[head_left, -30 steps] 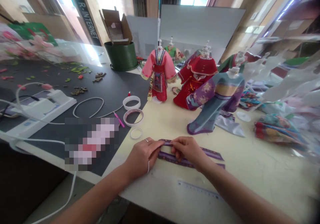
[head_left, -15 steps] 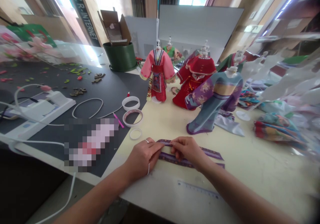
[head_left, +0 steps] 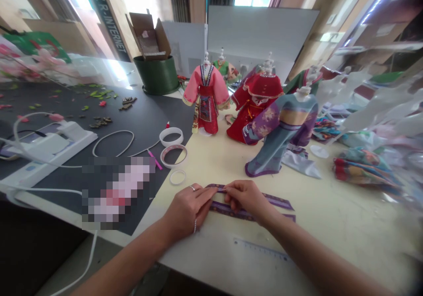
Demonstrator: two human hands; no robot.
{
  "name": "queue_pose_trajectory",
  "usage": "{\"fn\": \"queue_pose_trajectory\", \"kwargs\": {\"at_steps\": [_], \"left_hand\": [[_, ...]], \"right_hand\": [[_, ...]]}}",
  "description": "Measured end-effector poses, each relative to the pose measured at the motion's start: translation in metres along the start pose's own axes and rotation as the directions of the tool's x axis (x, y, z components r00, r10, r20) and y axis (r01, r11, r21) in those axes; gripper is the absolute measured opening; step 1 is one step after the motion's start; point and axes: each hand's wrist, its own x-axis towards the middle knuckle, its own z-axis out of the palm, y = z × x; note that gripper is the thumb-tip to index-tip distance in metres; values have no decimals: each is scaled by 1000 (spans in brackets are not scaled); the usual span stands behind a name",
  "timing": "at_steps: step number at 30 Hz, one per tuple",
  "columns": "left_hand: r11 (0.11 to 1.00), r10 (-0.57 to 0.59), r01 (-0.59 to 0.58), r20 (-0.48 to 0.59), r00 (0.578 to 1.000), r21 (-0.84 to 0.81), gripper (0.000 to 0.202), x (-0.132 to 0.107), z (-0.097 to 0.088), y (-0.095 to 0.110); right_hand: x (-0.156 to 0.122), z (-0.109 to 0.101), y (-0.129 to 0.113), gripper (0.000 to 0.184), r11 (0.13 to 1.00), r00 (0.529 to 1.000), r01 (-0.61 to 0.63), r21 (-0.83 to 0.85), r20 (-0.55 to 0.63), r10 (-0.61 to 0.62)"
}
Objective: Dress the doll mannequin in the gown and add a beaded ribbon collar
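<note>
A purple patterned fabric strip [head_left: 279,201] lies on the pale table sheet, folded back into two long runs, its loose ends pointing right. At its left bend, my left hand [head_left: 190,205], wearing a ring and a beaded bracelet, has its fingers together on the cloth. My right hand [head_left: 246,197] pinches the upper run just beside the left fingertips. Whether something small sits in that pinch is hidden. Below the strip is a clear ruler [head_left: 261,248]. Left of the hands lie a thin white ring [head_left: 177,177] and a tape roll [head_left: 161,159].
Small dress forms wear a pink robe [head_left: 206,93], a red dress [head_left: 257,106] and a blue-purple robe [head_left: 291,124]. A white roll [head_left: 160,136], a pink pen [head_left: 154,160] and a power strip [head_left: 49,153] lie left. Folded fabrics [head_left: 360,170] are at right; a green pot [head_left: 157,75] stands behind.
The whole view shifts slightly left. Both hands keep nearly the same hold on the strip, with no clear movement along it.
</note>
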Motion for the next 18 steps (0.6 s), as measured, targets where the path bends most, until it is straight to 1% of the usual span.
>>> {"fn": "queue_pose_trajectory", "kwargs": {"at_steps": [2,6,15,18], "left_hand": [[999,35,-34,-14,999,37,36,0,1,0],[992,83,-82,-3,997,99,38,0,0,2],[980,76,-79,21,997,182,38,-1,2,4],[978,86,-89,25,996,189,37,-1,2,4]], "right_hand": [[0,0,0,19,1000,1000,-1,-1,-1,1],[1,-1,2,19,1000,1000,14,-19,4,-14],[1,-1,5,18,1000,1000,9,-16,3,-9],[1,-2,4,20,999,1000,12,-42,12,-12]]}}
